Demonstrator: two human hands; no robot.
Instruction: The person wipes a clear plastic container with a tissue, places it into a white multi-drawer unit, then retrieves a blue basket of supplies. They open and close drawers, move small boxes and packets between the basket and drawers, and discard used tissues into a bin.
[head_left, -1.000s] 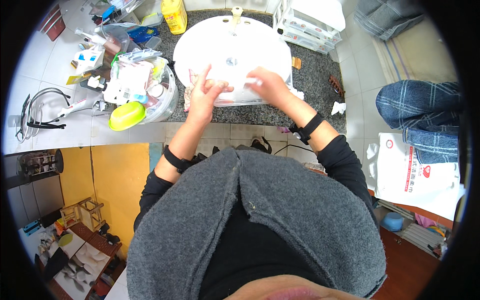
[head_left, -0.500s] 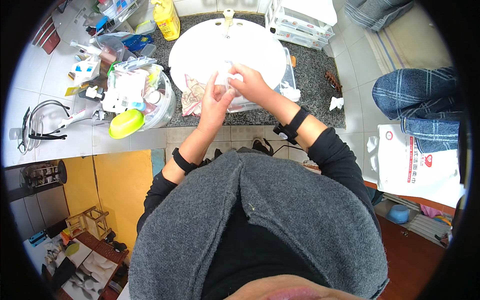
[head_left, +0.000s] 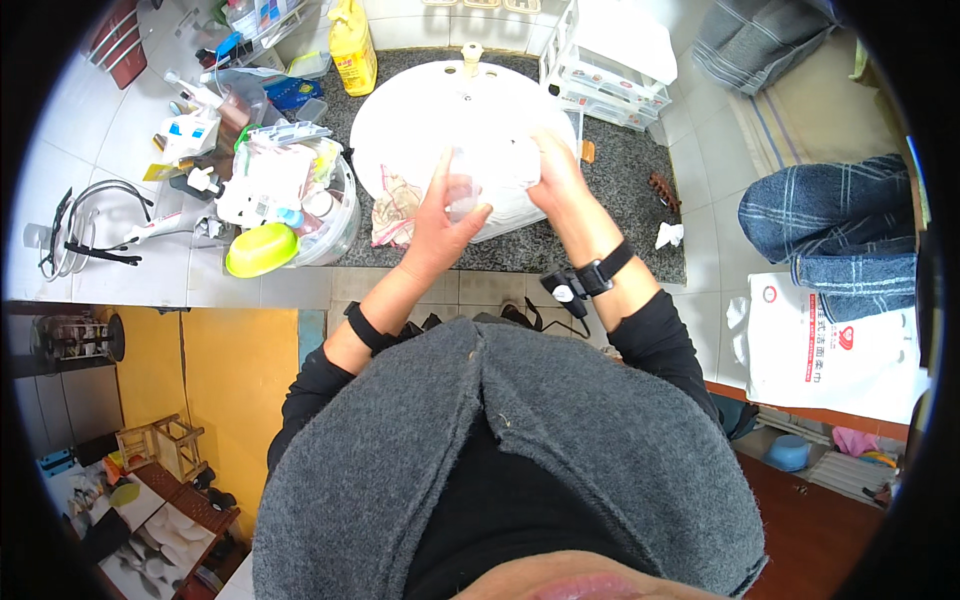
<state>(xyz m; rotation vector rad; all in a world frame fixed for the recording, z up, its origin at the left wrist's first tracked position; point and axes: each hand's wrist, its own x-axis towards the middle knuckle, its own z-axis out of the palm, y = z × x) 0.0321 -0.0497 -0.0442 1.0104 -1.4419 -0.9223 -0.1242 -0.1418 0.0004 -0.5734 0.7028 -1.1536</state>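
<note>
My left hand [head_left: 440,232] is curled round a small clear plastic container [head_left: 461,186], held upright over the front of the white sink [head_left: 400,115]. To its right, my right hand [head_left: 562,185] reaches over the sink's front right edge. Its fingers are bent together beside something white, and glare hides what they grip. Beneath and between my hands sits a clear plastic box [head_left: 505,225] with pale contents. A crumpled beige and red cloth [head_left: 396,208] lies just left of my left hand. Both wrists wear black straps.
Left of the sink stands a clear tub [head_left: 345,215] crammed with bottles, with a lime-green dish [head_left: 262,250] at its rim. A yellow bottle [head_left: 352,50] and white drawers [head_left: 610,60] flank the tap [head_left: 471,58]. A brown hair claw [head_left: 663,190] and crumpled tissue [head_left: 670,235] lie right.
My right hand has left the clear container and moved right, over the box. My left hand still holds the container. The whole view has shifted slightly.
</note>
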